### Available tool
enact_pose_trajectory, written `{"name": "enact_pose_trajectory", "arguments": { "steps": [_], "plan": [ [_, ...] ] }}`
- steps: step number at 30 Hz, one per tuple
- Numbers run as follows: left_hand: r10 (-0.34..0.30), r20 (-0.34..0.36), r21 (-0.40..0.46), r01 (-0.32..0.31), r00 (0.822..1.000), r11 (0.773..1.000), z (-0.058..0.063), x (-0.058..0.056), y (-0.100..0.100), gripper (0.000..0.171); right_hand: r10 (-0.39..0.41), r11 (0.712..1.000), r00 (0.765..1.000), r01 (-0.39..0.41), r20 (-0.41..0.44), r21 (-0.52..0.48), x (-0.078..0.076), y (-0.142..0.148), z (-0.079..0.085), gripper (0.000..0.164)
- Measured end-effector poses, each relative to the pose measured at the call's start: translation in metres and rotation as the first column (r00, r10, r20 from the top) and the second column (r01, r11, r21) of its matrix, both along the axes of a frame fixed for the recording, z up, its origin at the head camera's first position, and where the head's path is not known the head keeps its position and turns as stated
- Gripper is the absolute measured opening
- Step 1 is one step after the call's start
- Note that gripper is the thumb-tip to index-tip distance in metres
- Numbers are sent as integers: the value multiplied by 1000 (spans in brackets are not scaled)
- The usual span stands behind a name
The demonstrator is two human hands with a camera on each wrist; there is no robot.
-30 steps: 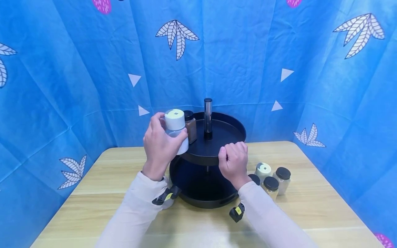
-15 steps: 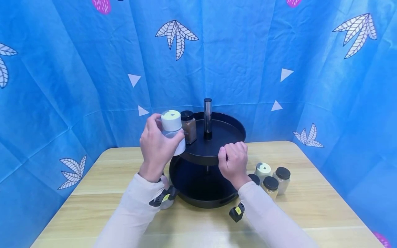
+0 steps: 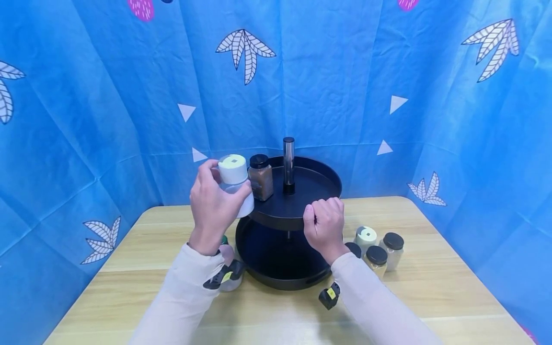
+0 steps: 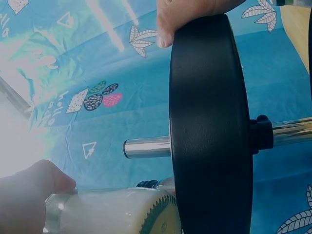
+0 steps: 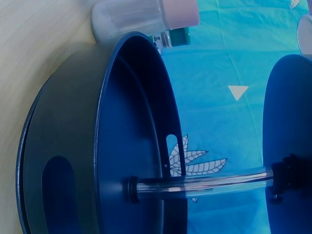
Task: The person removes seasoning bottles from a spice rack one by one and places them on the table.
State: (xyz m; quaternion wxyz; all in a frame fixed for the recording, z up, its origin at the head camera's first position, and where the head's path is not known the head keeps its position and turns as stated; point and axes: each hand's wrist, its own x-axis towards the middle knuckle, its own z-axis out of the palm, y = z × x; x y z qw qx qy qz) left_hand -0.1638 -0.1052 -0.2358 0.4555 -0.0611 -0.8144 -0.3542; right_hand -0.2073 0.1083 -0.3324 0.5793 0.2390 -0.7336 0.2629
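Observation:
In the head view my left hand [image 3: 211,201] holds a jar with a white lid [image 3: 233,167], its fingers and thumb around the sides. The jar is beside the left edge of a black two-tier turntable rack [image 3: 278,223]. In the left wrist view the left thumb lies against the jar [image 4: 107,209], whose pale contents and ridged base show. A square jar of brown spice with a black lid [image 3: 260,182] stands on the upper tier, just right of the held jar. My right hand [image 3: 325,225] grips the front right rim of that tier, its fingers curled.
To the right, jars with black lids [image 3: 376,255] and one with a white lid [image 3: 366,235] stand on the wooden table [image 3: 440,287]. Left of the lower tier are a pink-lidded jar [image 5: 180,13] and a green-lidded one [image 5: 179,36]. A blue patterned curtain [image 3: 336,72] surrounds the table.
My left hand has moved slightly left with the white-lidded jar, uncovering more of the brown spice jar and the jars beside the lower tier. The right hand has kept its place on the rim.

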Motion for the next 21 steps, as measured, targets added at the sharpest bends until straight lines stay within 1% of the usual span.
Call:
{"name": "enact_pose_trajectory", "arguments": {
  "steps": [5, 12, 21],
  "plan": [
    [-2, 4, 8, 2, 1000, 1000, -2, 1, -3, 65, 0, 1000, 1000, 0, -2, 0, 0, 0, -1, 37],
    [10, -11, 15, -10, 1000, 1000, -1, 3, -7, 65, 3, 1000, 1000, -3, -6, -1, 0, 0, 0, 37],
    [23, 2, 24, -23, 1000, 999, -5, 4, -12, 64, 6, 1000, 1000, -6, 4, 1, -1, 1, -1, 37]
  ]
}}
